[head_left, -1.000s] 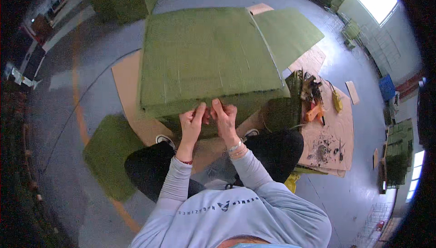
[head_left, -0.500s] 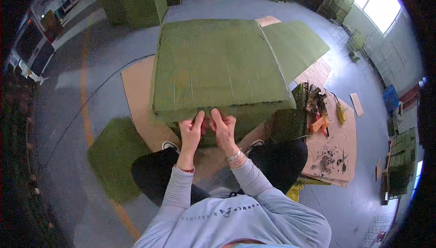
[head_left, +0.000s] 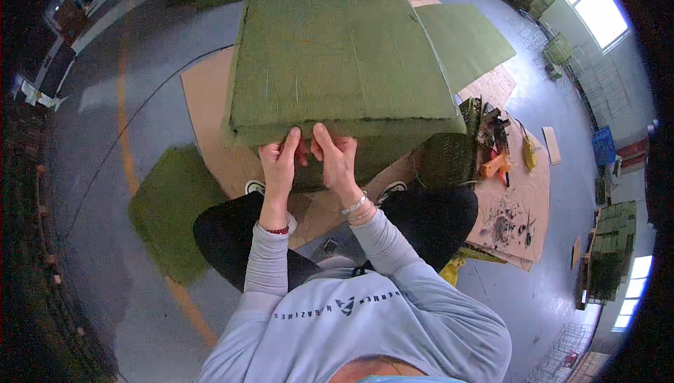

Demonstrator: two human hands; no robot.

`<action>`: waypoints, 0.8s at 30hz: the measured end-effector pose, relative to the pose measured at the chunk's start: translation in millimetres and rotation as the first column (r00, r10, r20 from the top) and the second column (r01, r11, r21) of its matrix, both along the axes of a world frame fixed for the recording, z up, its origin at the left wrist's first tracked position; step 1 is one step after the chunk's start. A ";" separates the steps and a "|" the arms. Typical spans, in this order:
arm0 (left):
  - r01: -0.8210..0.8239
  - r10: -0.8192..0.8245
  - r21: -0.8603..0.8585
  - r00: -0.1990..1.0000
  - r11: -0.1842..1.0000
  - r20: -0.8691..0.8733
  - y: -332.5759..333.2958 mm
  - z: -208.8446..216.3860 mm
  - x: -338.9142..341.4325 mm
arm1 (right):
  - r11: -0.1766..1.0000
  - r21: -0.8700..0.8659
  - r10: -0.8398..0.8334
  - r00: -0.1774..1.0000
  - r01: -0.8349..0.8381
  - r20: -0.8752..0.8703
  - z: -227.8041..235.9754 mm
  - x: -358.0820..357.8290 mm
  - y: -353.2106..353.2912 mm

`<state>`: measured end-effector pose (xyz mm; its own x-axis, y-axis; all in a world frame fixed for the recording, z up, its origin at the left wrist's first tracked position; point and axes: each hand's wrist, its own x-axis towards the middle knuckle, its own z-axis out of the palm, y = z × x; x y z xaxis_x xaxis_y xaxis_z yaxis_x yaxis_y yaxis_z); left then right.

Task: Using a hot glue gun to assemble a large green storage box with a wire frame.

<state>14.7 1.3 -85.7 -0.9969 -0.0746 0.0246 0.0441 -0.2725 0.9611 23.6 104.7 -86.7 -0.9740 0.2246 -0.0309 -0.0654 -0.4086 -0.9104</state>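
A large box covered in green artificial turf stands on brown cardboard on the floor in front of me. My left hand and my right hand are side by side on the box's near edge, where the top turf sheet overhangs the front face. The fingers of both hands pinch and press that turf edge, thumbs nearly touching. A red band is on my left wrist and a silver bracelet on my right. My dark-trousered knees are bent below the box.
A loose turf piece lies on the floor at the left. Another turf sheet lies behind the box at the right. Tools, an orange handle and scissors lie on cardboard at the right. Stacked green blocks stand far right.
The view has shifted closer to the box, which now fills more of the picture. Both hands stay together on the near turf edge, with only small finger movement.
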 end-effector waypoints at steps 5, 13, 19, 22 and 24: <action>-0.027 0.012 -0.169 0.996 0.985 -0.091 -1.3 6.4 3.3 | 0.990 -0.108 -0.096 0.995 0.095 0.000 -7.6 1.7 -4.3; -0.028 0.032 0.081 0.998 0.996 -0.049 -17.1 15.3 6.8 | 0.998 -0.063 -0.014 0.995 0.020 0.095 -3.2 13.8 -15.0; -0.055 0.048 -0.111 0.997 0.992 -0.066 -26.0 10.7 3.2 | 0.998 -0.068 0.016 0.998 -0.012 0.054 3.3 0.9 -33.5; -0.075 0.068 -0.120 0.996 0.990 -0.063 -27.7 -6.0 1.8 | 0.998 -0.052 -0.022 0.999 0.024 0.038 1.3 0.4 -34.4; -0.075 0.067 -0.189 0.997 0.979 -0.049 -31.5 -12.2 0.9 | 1.000 -0.010 0.018 1.000 -0.019 -0.019 -9.4 -2.3 -30.0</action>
<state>15.6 -30.2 -97.9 -0.9869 -0.1353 0.0874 0.0988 -0.0795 0.9919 21.4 74.7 -96.1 -0.9784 0.2063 -0.0148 -0.0747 -0.4194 -0.9047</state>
